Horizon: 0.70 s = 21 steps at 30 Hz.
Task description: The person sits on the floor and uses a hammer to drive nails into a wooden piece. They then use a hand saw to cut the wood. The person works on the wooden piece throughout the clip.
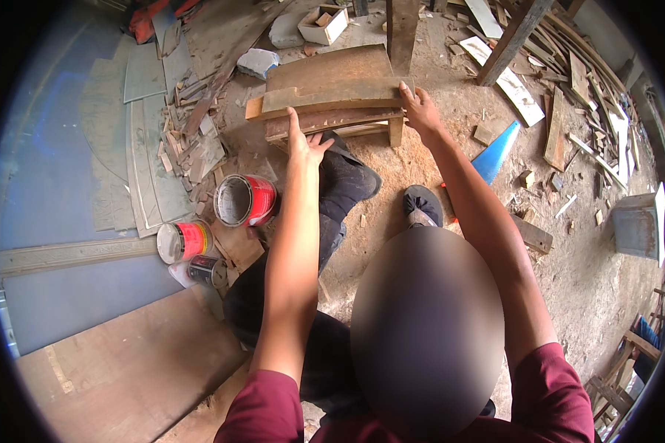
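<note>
A long wooden board [332, 94] with a notch in its upper edge lies across a low wooden bench [332, 63]. My right hand [420, 108] grips the board's right end, thumb on top and fingers curled at the edge. Near its left part, my left hand [307, 145] has its thumb up against the board's near edge. The other fingers of that hand are stretched out and apart, below the board. My left foot [355, 177] is by the bench's near side, and my right shoe [423, 205] is on the dusty floor.
A red can [245, 200], a smaller red-and-yellow can [183, 241] and a dark can [207, 271] stand at left. A tapered blue saw blade [497, 153] lies beside my right forearm. Wood scraps [558, 133] litter the right; a wooden post [402, 37] rises behind the bench.
</note>
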Each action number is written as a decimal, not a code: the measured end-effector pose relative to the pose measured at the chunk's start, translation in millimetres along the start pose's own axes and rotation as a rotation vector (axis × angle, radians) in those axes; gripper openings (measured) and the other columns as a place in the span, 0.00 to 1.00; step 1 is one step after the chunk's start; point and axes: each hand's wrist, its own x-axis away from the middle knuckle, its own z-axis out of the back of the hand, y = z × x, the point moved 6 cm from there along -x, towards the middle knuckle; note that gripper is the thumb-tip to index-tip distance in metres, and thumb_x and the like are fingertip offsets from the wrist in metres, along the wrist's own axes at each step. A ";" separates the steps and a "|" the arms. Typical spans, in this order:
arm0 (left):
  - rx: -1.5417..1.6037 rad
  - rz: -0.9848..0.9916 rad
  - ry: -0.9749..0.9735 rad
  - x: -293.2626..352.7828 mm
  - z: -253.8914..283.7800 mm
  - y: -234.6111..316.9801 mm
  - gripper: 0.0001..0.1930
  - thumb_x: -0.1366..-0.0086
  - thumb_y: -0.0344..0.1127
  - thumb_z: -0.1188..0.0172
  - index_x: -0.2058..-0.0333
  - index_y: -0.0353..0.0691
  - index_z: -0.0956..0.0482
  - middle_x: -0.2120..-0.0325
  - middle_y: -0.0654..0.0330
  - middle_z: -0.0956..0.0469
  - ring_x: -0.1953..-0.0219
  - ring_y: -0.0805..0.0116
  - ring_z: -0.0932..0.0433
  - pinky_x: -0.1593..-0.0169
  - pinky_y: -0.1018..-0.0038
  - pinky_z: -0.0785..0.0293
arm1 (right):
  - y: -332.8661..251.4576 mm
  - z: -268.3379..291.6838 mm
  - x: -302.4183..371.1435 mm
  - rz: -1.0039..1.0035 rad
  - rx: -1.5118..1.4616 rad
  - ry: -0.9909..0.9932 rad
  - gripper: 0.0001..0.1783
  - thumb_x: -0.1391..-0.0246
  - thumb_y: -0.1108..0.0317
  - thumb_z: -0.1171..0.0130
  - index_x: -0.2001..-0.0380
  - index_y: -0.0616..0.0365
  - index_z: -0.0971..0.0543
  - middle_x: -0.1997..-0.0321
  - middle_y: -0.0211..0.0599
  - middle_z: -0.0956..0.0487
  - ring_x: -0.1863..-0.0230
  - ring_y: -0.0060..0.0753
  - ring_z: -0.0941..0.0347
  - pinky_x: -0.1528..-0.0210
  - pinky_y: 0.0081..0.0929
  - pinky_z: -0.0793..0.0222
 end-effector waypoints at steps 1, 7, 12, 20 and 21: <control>0.001 -0.023 -0.028 -11.5 0.2 2.2 0.60 0.49 0.66 0.30 0.29 0.45 0.57 0.34 0.45 0.47 0.32 0.46 0.44 0.36 0.46 0.36 | -6.7 -3.7 0.8 0.016 0.014 -0.018 0.46 0.39 0.34 0.50 0.38 0.69 0.34 0.39 0.67 0.30 0.35 0.58 0.34 0.34 0.42 0.38; -0.065 -0.062 0.135 -48.5 47.5 -1.3 0.25 0.40 0.47 0.30 0.51 0.41 0.27 0.63 0.54 0.22 0.65 0.61 0.21 0.65 0.67 0.20 | -27.8 -20.6 28.6 0.041 0.161 -0.018 0.39 0.33 0.41 0.58 0.38 0.70 0.35 0.40 0.70 0.30 0.37 0.63 0.33 0.35 0.47 0.37; -0.110 -0.032 0.096 -26.3 66.2 -9.4 0.17 0.36 0.46 0.34 0.57 0.43 0.26 0.73 0.57 0.23 0.80 0.64 0.26 0.71 0.69 0.21 | -15.6 -10.2 40.7 0.048 0.147 -0.073 0.35 0.34 0.43 0.57 0.46 0.69 0.30 0.49 0.70 0.24 0.44 0.68 0.28 0.42 0.50 0.33; -0.075 -0.059 0.133 47.9 92.3 -53.8 0.14 0.34 0.43 0.36 0.58 0.40 0.24 0.71 0.56 0.20 0.75 0.62 0.22 0.65 0.68 0.21 | 4.5 25.7 62.0 0.049 0.142 -0.223 0.31 0.33 0.42 0.53 0.49 0.62 0.22 0.54 0.55 0.18 0.49 0.49 0.23 0.46 0.40 0.31; -0.083 -0.061 0.170 56.1 103.6 -57.7 0.12 0.33 0.42 0.37 0.59 0.40 0.24 0.70 0.55 0.19 0.72 0.61 0.20 0.63 0.66 0.21 | 3.7 23.6 70.4 0.063 0.108 -0.254 0.31 0.33 0.42 0.53 0.49 0.62 0.22 0.54 0.52 0.18 0.49 0.46 0.23 0.46 0.38 0.31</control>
